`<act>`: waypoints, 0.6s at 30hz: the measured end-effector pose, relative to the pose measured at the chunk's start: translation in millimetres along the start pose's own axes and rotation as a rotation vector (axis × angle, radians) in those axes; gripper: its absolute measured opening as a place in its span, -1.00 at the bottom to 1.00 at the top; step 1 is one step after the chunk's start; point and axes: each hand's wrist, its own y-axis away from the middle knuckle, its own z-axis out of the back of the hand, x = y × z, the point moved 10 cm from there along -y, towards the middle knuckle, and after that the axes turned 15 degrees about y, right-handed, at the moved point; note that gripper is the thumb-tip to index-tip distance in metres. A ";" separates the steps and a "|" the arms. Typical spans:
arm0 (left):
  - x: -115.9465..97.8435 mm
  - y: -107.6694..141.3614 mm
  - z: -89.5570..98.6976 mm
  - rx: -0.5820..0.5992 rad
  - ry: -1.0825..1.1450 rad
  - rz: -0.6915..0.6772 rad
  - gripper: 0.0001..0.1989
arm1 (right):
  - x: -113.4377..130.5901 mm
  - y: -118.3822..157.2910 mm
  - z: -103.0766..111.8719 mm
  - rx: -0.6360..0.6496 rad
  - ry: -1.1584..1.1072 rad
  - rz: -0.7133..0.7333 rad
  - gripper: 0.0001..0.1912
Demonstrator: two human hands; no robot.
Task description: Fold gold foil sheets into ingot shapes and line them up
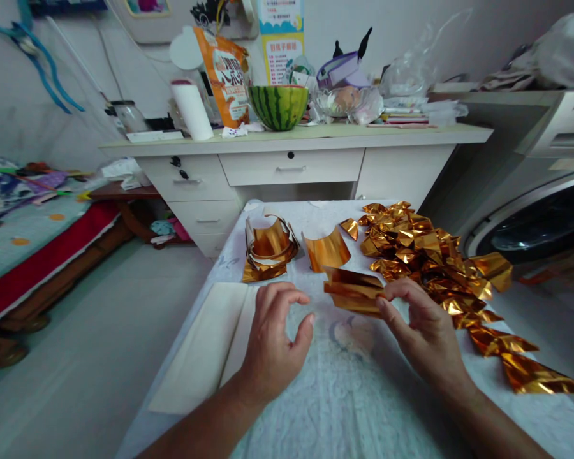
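My right hand [421, 325] pinches one end of a creased sheet of gold foil paper [353, 292] between thumb and fingers, holding it above the cloth-covered table. Opposite it, my left hand [278, 331] is empty, its thumb and fingers curved and apart, short of the sheet. Just beyond the held sheet lies a single curled gold foil sheet [329, 250]. To its left rests a stack of curled gold foil sheets [269, 245] with pale undersides. Many folded gold foil pieces [406, 245] are heaped along the table's right side.
A blank open booklet [198, 350] lies under my left forearm on the table [354, 408]. Behind stands a white desk [291, 143] bearing a watermelon half [278, 107], an orange pouch [227, 80] and a paper roll [192, 109]. A washing machine [545, 166] is at right, a bed [43, 236] at left.
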 end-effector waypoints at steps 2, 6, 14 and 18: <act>-16.4 5.0 -15.8 0.157 0.043 -0.075 -0.82 | 13.3 0.5 6.8 -0.063 0.089 0.069 -0.91; -14.0 17.5 -44.1 0.378 0.204 0.041 -0.71 | 41.1 6.9 1.4 -0.094 0.239 0.252 -0.87; 18.6 22.8 -58.6 0.351 0.494 0.399 -0.71 | 57.0 21.6 -25.6 -0.017 0.301 0.368 -0.80; 29.0 23.3 -60.0 0.286 0.631 0.512 -0.71 | 63.7 25.2 -35.8 0.074 0.287 0.382 -0.72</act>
